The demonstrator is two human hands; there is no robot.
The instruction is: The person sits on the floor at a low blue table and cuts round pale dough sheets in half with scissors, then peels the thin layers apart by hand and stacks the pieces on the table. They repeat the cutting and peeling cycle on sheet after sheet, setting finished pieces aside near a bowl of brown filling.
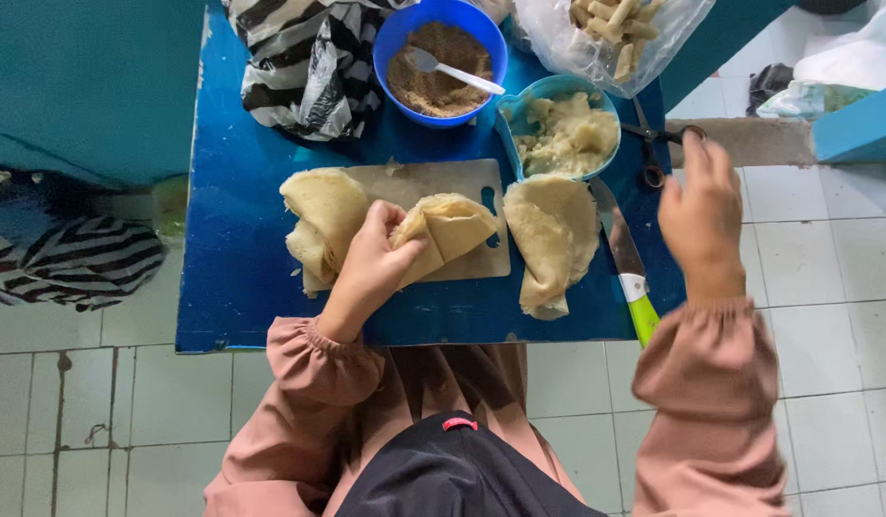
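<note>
**A:** Start nearest. What is the left hand (371,268) doing?

**B:** It rests on the cutting board (462,182), fingers pinched together on the near corner of a folded wrapper (452,230). The wrapper is a pale, thin sheet folded to a rough triangle; its long axis runs from the fingers up and to the right, across the middle of the board.

**A:** And the right hand (701,215)?

**B:** It hovers off the table's right edge, fingers loosely spread, holding nothing. It is well apart from the wrapper, so the left hand is far nearer.

**A:** What lies around the wrapper?

**B:** To its left, a stack of wrappers (318,225) hangs over the board's left end, touching the left hand's knuckles or just beside them. To its right, another folded sheet (553,239) lies partly off the board on the blue table (232,268). A knife (625,263) with a green handle lies just right of that sheet, its blade pointing away.

**A:** Farther off?

**B:** A light blue bowl of mash (562,129) sits just beyond the board's right end. Scissors (658,144) lie to its right, under the right hand's fingertips. Behind stands a dark blue bowl (441,62) of brown crumbs with a white spoon (452,72) in it, flanked by a striped bag (304,67) and a clear bag of sticks (610,33).

**A:** Anything in the way?

**B:** Nothing between the mash bowl and the wrapper.
</note>
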